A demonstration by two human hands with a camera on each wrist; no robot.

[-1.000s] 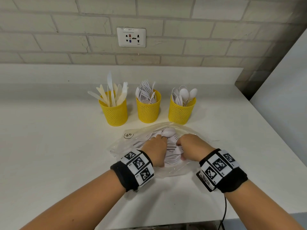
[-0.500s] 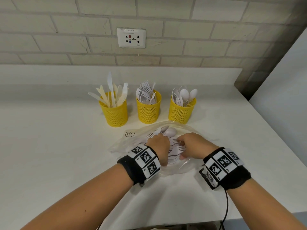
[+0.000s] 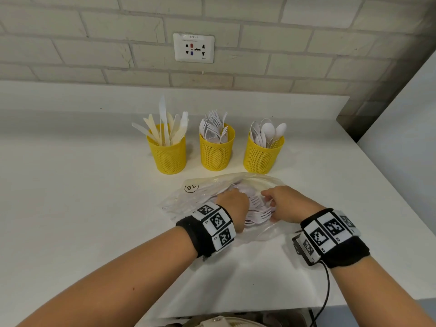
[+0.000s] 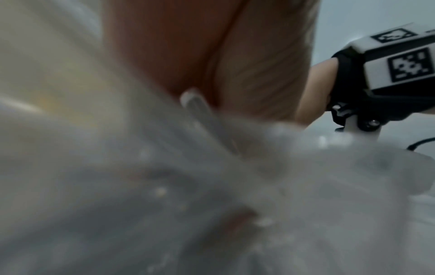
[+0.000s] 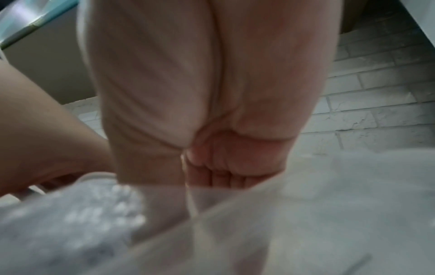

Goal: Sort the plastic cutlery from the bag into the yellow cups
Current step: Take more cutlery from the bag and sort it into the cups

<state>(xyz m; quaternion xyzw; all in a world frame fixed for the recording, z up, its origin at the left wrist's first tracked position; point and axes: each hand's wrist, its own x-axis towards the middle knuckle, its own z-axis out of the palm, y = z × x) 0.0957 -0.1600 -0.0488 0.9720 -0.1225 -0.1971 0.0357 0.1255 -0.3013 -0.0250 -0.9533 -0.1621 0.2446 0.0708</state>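
Three yellow mesh cups stand in a row: knives cup [image 3: 168, 154], forks cup [image 3: 216, 151], spoons cup [image 3: 263, 153]. In front of them lies a clear plastic bag [image 3: 188, 197] marked 36, holding white forks and spoons [image 3: 256, 208]. My left hand [image 3: 232, 206] is over the cutlery pile with fingers curled down. A white handle [image 4: 200, 111] runs up to its palm, though I cannot tell if the film lies between. My right hand [image 3: 282, 204] is beside it, its curled fingers [image 5: 223, 167] pinching the bag film [image 5: 190, 201].
The white counter [image 3: 82, 208] ends in a front edge near my forearms and a right edge by a grey wall. A brick wall with a socket plate [image 3: 194, 47] is behind the cups. A black cable [image 3: 326, 286] hangs from my right wristband.
Both hands stay on the bag at the same spot and only the fingers shift a little. The head view has tilted slightly.
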